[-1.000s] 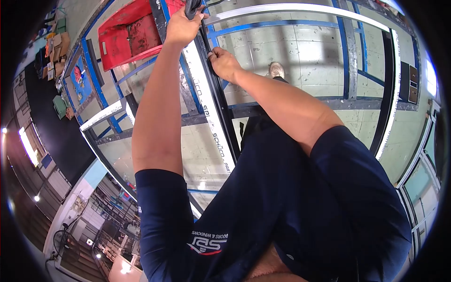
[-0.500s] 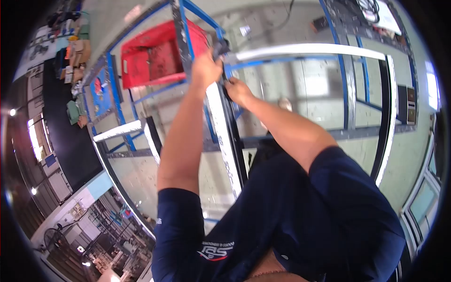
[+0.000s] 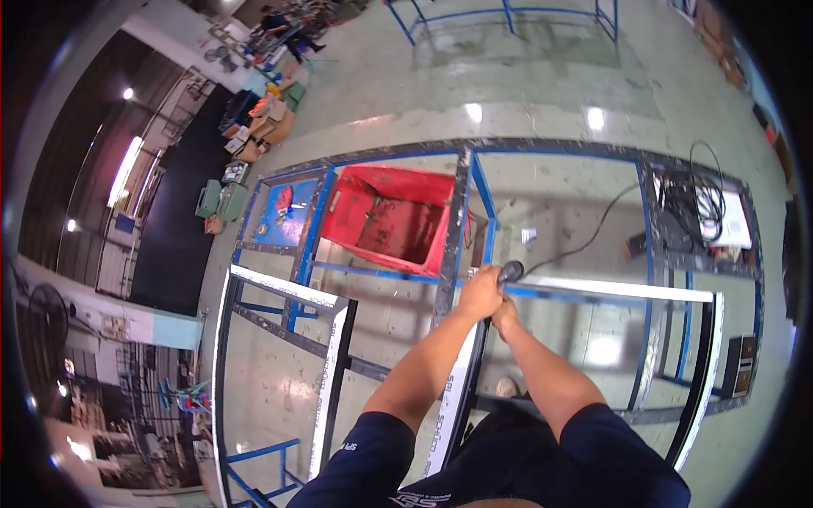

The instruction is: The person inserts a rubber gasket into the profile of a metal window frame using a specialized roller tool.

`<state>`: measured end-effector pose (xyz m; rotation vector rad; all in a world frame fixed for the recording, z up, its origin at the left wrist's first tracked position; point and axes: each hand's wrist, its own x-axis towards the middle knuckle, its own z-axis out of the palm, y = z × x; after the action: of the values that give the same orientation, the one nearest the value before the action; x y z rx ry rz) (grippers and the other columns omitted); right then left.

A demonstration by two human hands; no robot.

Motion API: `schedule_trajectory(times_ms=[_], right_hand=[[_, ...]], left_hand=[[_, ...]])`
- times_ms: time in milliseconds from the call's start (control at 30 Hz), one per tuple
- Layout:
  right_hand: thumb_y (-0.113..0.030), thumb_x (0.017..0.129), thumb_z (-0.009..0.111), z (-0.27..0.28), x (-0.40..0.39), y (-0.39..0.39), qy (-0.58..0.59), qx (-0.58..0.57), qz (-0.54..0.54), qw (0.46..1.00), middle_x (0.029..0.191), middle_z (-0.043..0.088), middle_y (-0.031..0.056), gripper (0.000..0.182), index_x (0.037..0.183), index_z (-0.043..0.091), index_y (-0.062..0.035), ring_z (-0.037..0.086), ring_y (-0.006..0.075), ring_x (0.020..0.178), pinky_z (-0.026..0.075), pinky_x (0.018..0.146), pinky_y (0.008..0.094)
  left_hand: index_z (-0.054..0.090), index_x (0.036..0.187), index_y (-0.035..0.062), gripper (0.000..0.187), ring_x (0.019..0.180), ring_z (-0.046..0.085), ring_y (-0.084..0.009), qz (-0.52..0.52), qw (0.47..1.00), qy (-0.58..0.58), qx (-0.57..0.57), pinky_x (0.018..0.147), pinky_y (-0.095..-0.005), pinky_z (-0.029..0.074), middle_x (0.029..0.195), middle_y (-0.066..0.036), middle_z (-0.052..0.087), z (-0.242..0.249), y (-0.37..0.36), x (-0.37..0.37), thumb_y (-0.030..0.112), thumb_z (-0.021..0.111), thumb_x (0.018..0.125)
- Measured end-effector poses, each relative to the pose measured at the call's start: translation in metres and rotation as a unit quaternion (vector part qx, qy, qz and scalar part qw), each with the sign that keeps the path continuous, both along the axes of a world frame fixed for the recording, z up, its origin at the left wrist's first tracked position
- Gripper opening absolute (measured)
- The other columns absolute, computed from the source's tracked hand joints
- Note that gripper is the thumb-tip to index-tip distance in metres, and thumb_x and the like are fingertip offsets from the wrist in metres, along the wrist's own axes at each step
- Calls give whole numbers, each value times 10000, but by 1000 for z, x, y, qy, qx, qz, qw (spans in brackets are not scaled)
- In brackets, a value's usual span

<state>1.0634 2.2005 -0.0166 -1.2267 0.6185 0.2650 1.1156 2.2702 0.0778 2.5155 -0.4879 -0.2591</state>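
Near the middle of the view my left hand (image 3: 483, 292) is wrapped round a dark corded tool (image 3: 511, 272), whose rounded end and black cable show beyond the fingers. Just below it and touching it, my right hand (image 3: 506, 315) has its fingers closed; what they grip is hidden. Both hands are at the upper corner of a white-and-black frame profile (image 3: 453, 398) that runs down towards my body. A white profile (image 3: 614, 290) extends from this corner to the right.
A blue-and-grey metal work stand (image 3: 550, 150) surrounds the hands. A red crate (image 3: 394, 216) sits inside it at the left. Another frame (image 3: 330, 389) stands at the lower left. Coiled cable (image 3: 699, 203) lies at the right. A person (image 3: 288, 32) is far off at the upper left.
The camera view has tilted up, showing more floor beyond the stand. My hands are now closer together, and the tool and its cable show more clearly.
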Motion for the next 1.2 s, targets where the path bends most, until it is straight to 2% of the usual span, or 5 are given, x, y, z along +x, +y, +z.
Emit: schedule_trajectory(times_ms=[367, 500, 800, 1067, 1200], right_hand=[[-394, 986, 495, 14, -14, 8, 21, -61, 19, 998, 1199, 650, 224, 500, 1228, 619, 26, 619, 294, 1089, 452, 963, 388], [-316, 980, 460, -19, -29, 21, -40, -267, 12, 963, 1143, 625, 300, 406, 1081, 652, 27, 556, 470, 1125, 420, 981, 484], [-304, 1049, 428, -26, -57, 30, -18, -171, -3, 985, 1108, 669, 177, 384, 1126, 638, 9, 612, 289, 968, 456, 897, 378], [-300, 1049, 385, -21, -96, 33, -48, -182, 83, 979, 1131, 658, 202, 395, 1164, 603, 9, 628, 308, 1026, 472, 900, 388], [-287, 1051, 360, -24, -134, 37, -79, -263, 171, 946, 1120, 651, 202, 383, 1168, 575, 8, 615, 334, 1048, 470, 906, 406]], left_hand=[[645, 1027, 10, 261, 1016, 603, -456, 130, 987, -42, -81, 851, -517, 493, 1047, -272, 637, 35, 35, -40, 109, 652, 785], [642, 1117, 40, 211, 837, 651, -200, 245, 935, 42, -251, 786, -345, 517, 924, -118, 711, 39, 112, -126, 117, 660, 921], [637, 1180, 16, 238, 734, 574, -70, 569, 786, 76, -230, 634, -213, 454, 987, -23, 688, 36, 246, -430, 72, 633, 948], [638, 1163, 15, 245, 640, 567, -68, 751, 634, 19, -184, 542, -214, 413, 902, -30, 683, 40, 160, -589, 116, 658, 940], [638, 1146, 18, 222, 663, 561, -69, 756, 629, 22, -181, 564, -219, 423, 873, -19, 670, 35, 96, -618, 108, 649, 944]])
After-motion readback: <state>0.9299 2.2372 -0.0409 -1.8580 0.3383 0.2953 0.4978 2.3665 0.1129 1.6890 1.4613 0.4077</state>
